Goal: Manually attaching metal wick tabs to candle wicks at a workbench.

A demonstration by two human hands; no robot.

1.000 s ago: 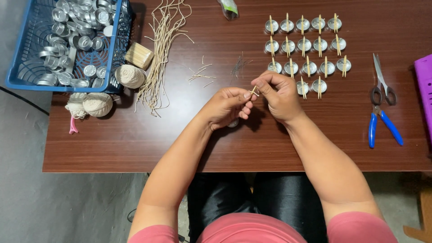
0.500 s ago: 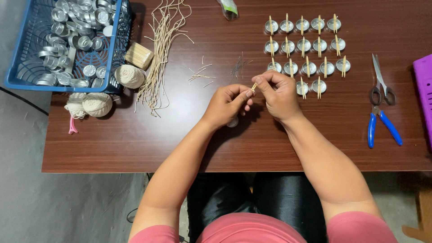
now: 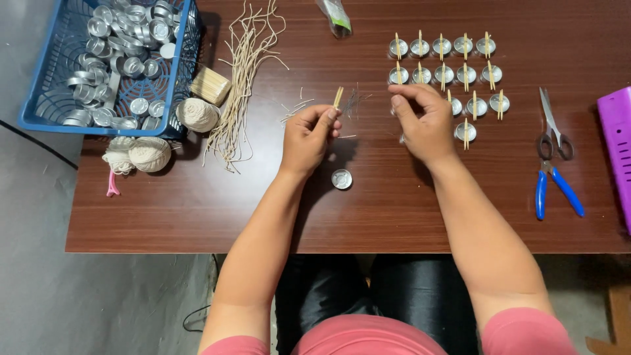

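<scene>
My left hand (image 3: 309, 135) pinches a pair of short wooden sticks (image 3: 338, 97) that point up and away from me. My right hand (image 3: 424, 121) hovers to the right with curled fingers, at the left end of the rows of small metal cups (image 3: 442, 47), each with sticks laid across it. I cannot see whether the right fingers hold anything. One bare metal cup (image 3: 341, 179) lies on the brown table (image 3: 197, 210) between my forearms.
A blue basket (image 3: 39, 121) of metal cups stands at the far left. Beside it lie balls of string (image 3: 197, 114), a stick bundle (image 3: 210, 85) and cut wick strands (image 3: 246, 66). Scissors (image 3: 549, 128), blue pliers (image 3: 557, 190) and a purple box (image 3: 618, 131) are on the right.
My hands were joined over the sticks and have now separated. The left keeps the sticks, the right has moved right toward the cup rows. A bare cup now shows below.
</scene>
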